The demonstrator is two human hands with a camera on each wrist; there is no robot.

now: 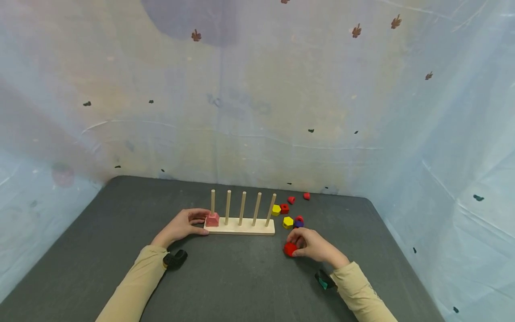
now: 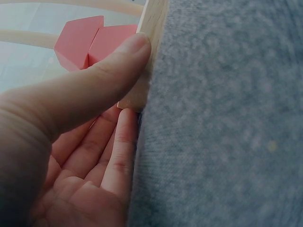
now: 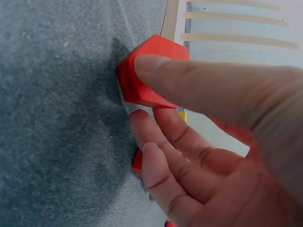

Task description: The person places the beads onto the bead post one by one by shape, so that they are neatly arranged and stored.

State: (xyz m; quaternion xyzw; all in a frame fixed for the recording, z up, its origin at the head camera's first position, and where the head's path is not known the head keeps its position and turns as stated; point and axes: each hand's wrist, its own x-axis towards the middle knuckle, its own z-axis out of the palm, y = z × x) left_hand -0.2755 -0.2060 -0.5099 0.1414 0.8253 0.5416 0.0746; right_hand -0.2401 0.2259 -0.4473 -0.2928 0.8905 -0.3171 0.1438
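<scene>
A dark grey table [image 1: 241, 281] with rounded far corners meets a pale, creased sheet [image 1: 257, 161] that hangs behind it and along both sides. Brown leaf prints [image 1: 196, 36] and small dark marks [image 1: 311, 130] dot the sheet; near its top is a blurred purple patch [image 1: 185, 18], perhaps a printed circle.

A stand [image 1: 241, 229] with five upright pegs [image 1: 242, 208] sits mid-bench [image 1: 225, 277], its pegs lined from 9 to 3 o'clock. The left fingers [image 1: 198, 211] grip its 9 o'clock end, where the endmost peg carries at least one mounted block [image 1: 212, 220]. From the stand, loose blocks [image 1: 287, 222] cluster at 2 to 3 o'clock; at 4, the right fingers [image 3: 158, 172] hold another block [image 1: 289, 249]. Behind, at 12, hangs a sheet [image 1: 257, 112].
</scene>
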